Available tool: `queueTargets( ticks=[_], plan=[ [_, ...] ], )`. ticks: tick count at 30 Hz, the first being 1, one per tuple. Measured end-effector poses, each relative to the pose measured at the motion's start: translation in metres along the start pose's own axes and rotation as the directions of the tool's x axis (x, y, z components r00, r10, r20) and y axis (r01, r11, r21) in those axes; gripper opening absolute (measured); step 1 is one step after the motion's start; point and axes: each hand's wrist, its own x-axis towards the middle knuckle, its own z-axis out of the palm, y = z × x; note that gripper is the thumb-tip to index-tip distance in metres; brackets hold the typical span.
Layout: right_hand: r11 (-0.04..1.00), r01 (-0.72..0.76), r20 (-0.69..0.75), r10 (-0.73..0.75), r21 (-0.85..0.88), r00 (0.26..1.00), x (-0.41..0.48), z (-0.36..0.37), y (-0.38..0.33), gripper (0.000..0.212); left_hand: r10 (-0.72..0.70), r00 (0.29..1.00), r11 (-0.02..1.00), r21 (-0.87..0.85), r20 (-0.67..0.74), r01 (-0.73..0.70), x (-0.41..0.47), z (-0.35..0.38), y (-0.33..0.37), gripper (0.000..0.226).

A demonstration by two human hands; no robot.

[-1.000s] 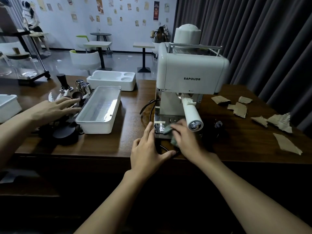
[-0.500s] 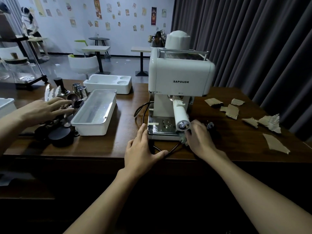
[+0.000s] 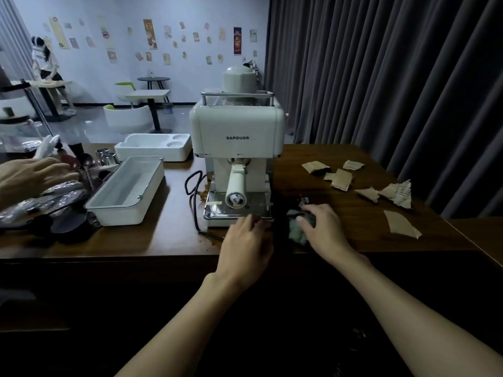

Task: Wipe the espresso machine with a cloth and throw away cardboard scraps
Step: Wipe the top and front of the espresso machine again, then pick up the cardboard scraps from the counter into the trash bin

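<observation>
Cream-white and boxy, the one espresso machine point(image 3: 236, 148) stands upright near the middle of the dark wooden table point(image 3: 174, 213), its portafilter handle point(image 3: 236, 186) pointing toward the viewer over the metal drip tray point(image 3: 217, 210). The left hand point(image 3: 246, 251) lies at the tray's front edge, fingers flat and slightly spread, gripping nothing. Just right of the machine's base, the right hand point(image 3: 325, 229) presses down on a single crumpled grey-green cloth point(image 3: 296, 229), fingers curled over it against the table. Further right lie the cardboard scraps point(image 3: 341, 179): about seven brown pieces, scattered flat and apart from both hands. A black power cord point(image 3: 193, 202) loops at the machine's left. Beyond it sit two white trays, a long one point(image 3: 128, 191) and a shorter one point(image 3: 153, 145) behind it. At the far left edge a third hand point(image 3: 32, 175), another person's, rests open over dark tools.
</observation>
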Motion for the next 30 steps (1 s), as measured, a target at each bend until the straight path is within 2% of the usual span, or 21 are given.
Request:
queueTargets(
  ticks=[2,3,6,10,12,15,19,23,27,30],
  plan=[
    [0.999,0.014,0.146,-0.009,-0.04,0.989,-0.005,0.001,0.009,0.049,0.037,0.998,0.994,-0.109,0.048,-0.031,0.001,0.009,0.011,0.035],
    [0.996,0.025,0.174,-0.009,-0.089,0.985,-0.008,0.001,0.014,0.051,0.053,0.995,0.99,-0.134,0.084,-0.042,0.001,0.012,0.016,0.039],
    [0.983,0.042,0.141,-0.016,-0.181,0.99,-0.015,-0.004,0.026,0.052,0.087,0.979,0.993,-0.095,0.186,-0.07,0.0,0.018,0.022,0.05],
    [0.985,0.087,0.281,-0.043,-0.146,0.959,-0.019,-0.01,0.034,0.061,0.047,0.984,0.999,-0.005,0.172,-0.047,-0.001,0.019,0.026,0.049],
    [0.993,0.074,0.302,-0.042,-0.097,0.953,-0.02,-0.016,0.041,0.062,0.031,0.99,1.0,-0.007,0.139,-0.03,-0.001,0.018,0.03,0.044],
    [0.997,0.063,0.208,-0.055,-0.034,0.977,-0.027,-0.025,0.055,0.052,0.083,0.994,0.992,-0.105,0.075,-0.075,-0.001,0.018,0.047,0.033],
    [0.998,0.061,0.051,-0.062,0.014,0.997,-0.047,-0.039,0.086,0.037,0.152,0.972,0.953,-0.287,0.18,-0.095,0.003,0.026,0.089,0.03],
    [0.998,-0.03,0.053,0.027,0.054,0.998,-0.077,-0.058,0.127,0.032,0.18,0.926,0.938,-0.341,0.333,-0.06,-0.001,0.061,0.131,0.031],
    [0.985,-0.171,0.093,0.168,0.022,0.981,-0.116,-0.071,0.19,0.03,0.168,0.859,0.938,-0.347,0.483,0.012,-0.012,0.117,0.157,0.027],
    [0.958,-0.288,0.158,0.286,-0.013,0.945,-0.149,-0.075,0.241,0.029,0.165,0.743,0.939,-0.333,0.649,0.083,-0.029,0.161,0.162,0.023]
  ],
)
